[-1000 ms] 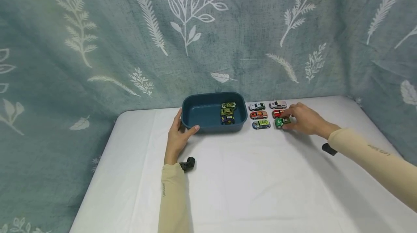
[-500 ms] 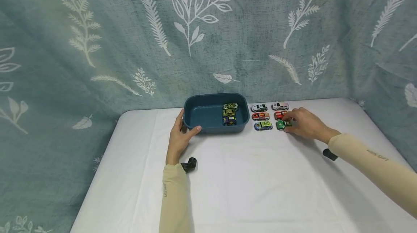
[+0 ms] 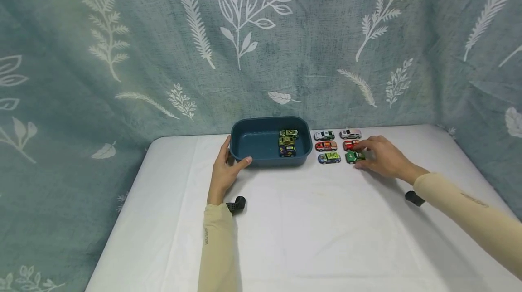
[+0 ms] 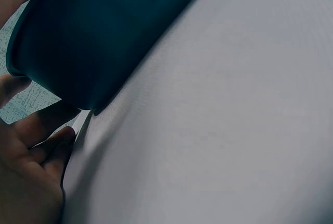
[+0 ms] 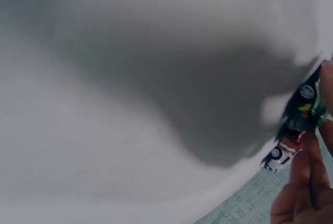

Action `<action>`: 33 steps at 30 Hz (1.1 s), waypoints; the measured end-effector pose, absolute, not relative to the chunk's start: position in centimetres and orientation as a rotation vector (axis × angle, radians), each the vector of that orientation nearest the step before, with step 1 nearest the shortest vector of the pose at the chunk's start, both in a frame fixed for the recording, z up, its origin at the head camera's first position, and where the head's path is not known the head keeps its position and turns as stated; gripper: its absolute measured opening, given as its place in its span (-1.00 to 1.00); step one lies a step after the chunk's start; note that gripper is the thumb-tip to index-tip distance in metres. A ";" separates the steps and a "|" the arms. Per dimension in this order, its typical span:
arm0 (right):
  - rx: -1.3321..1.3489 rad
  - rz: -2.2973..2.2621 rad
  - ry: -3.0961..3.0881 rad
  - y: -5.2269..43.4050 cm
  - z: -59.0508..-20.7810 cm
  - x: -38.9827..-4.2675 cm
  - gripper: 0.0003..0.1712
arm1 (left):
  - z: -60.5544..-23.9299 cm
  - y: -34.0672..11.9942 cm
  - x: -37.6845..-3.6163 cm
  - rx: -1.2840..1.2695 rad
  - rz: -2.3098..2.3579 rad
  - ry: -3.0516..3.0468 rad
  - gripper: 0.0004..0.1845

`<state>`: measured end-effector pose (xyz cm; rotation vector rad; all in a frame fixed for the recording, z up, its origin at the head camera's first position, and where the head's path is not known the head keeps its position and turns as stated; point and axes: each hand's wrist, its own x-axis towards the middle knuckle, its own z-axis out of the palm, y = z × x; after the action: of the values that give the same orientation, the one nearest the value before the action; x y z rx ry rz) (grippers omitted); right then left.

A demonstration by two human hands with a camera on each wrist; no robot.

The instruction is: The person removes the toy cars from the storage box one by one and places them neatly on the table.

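My left hand (image 3: 223, 175) grips the left end of a dark blue plastic bin (image 3: 254, 163), thumb at the front wall and fingers round the side. In the left wrist view the same bin (image 4: 99, 31) fills the top left. On its right side lie several toy cars, among them a purple toy car (image 3: 287, 152). My right hand (image 3: 385, 158) pinches a green toy car (image 3: 354, 157) on the table between thumb and fingers. A red toy car (image 3: 350, 145) sits just behind it, partly covered by the fingers. In the right wrist view the green toy car (image 5: 304, 107) is partly hidden.
Left of the green car stand a blue-and-yellow toy car (image 3: 329, 158), an orange toy car (image 3: 326, 146) and a white-and-green toy car (image 3: 324, 135). A white toy car (image 3: 350, 133) is at the back right. Behind the white-covered table (image 3: 318, 228) hangs a leaf-patterned curtain (image 3: 285, 74).
The head view has shifted slightly. Both hands keep nearly the same places, left at the bin and right at the green toy car; the cars stay in their rows.
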<state>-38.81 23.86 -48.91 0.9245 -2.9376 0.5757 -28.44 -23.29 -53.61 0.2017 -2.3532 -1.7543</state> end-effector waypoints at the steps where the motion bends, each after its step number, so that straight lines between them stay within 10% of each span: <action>1: 0.915 0.602 -2.908 23.9 -48.8 -38.8 -0.44 | -53.6 -23.3 -28.4 0.201 -1.756 -2.350 0.11; 33: 0.916 0.819 -2.808 8.6 -46.8 -43.6 -0.63 | -53.9 -23.5 -28.7 0.178 -1.765 -2.355 0.12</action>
<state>-43.64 8.61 -46.79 0.9165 -2.8079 0.8186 -28.69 -23.53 -53.94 0.1778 -2.3548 -1.7654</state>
